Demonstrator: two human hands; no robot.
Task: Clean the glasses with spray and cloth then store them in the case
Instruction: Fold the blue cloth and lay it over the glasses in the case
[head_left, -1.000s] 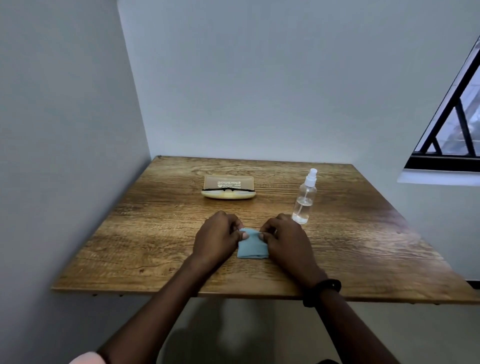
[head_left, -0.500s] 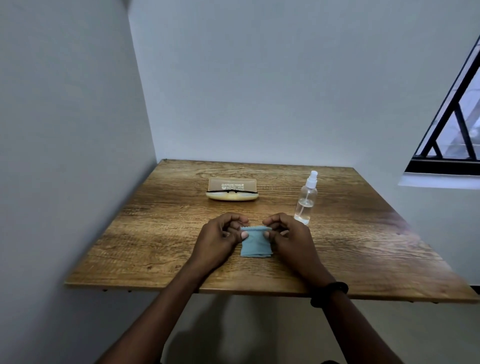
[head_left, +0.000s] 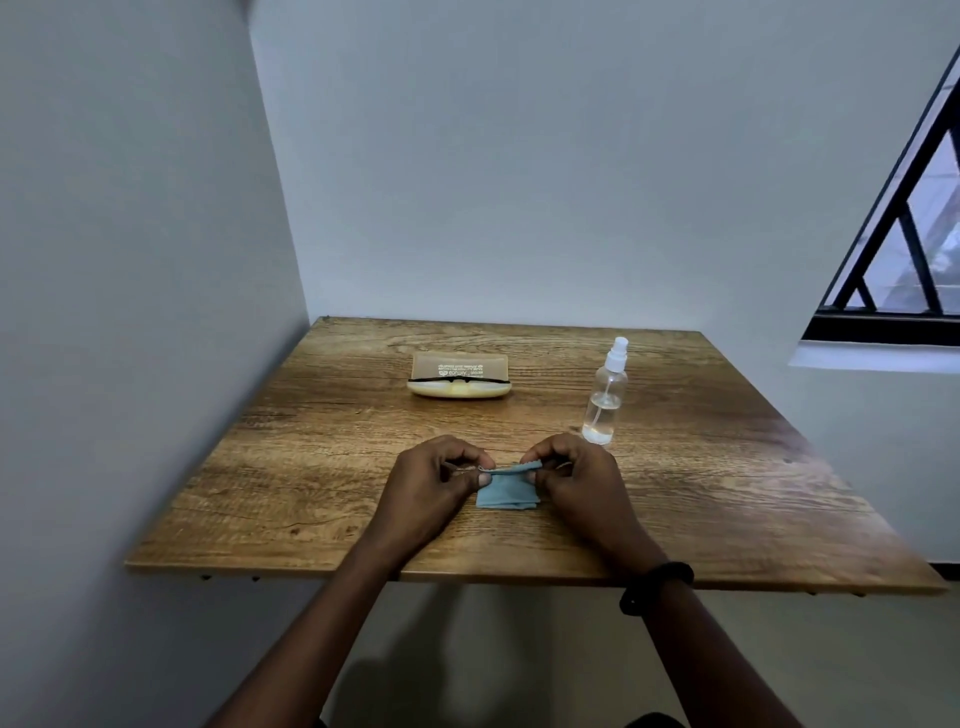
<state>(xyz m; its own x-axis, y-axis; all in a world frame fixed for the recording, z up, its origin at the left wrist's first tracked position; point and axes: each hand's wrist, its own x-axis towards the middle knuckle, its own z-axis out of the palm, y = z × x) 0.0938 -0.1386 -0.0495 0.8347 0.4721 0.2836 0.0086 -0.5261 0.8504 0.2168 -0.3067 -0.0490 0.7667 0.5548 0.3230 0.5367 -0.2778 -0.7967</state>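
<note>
A small blue cloth (head_left: 506, 491) lies folded near the front middle of the wooden table (head_left: 311, 467). My left hand (head_left: 431, 483) pinches its far left corner and my right hand (head_left: 576, 480) pinches its far right corner, lifting that edge a little off the wood. An open tan glasses case (head_left: 460, 366) sits at the back middle, with black-framed glasses (head_left: 457, 383) resting in its pale lower half. A clear spray bottle (head_left: 605, 400) with a white nozzle stands upright to the right, just beyond my right hand.
Walls close off the table on the left and at the back. A barred window (head_left: 904, 249) is on the right. I wear a black band (head_left: 655, 586) on my right wrist.
Both hands have raised the cloth's far edge from the table, and it now stretches taut between my fingertips. The camera has tilted up slightly.
</note>
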